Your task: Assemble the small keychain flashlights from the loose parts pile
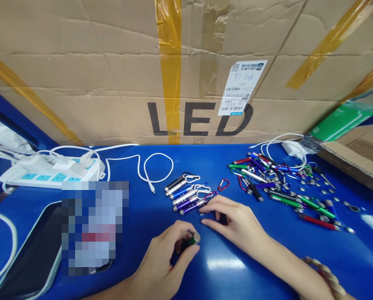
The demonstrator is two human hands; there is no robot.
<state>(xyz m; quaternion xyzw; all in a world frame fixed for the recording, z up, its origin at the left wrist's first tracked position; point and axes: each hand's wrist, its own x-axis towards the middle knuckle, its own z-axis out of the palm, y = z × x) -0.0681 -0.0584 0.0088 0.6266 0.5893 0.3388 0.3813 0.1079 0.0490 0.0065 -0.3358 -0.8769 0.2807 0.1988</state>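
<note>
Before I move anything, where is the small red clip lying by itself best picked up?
Probably by its two long sides, pinched from above: the red clip is a narrow loop that seems to lie flat on the table. It sits apart from the row of lights and the pile, so a pinch likely fits either side.

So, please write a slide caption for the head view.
Silver-ended green cylinder in the left grip; right grip at a row of slim, multicoloured metallic tubes on a glossy blue tabletop.
</note>
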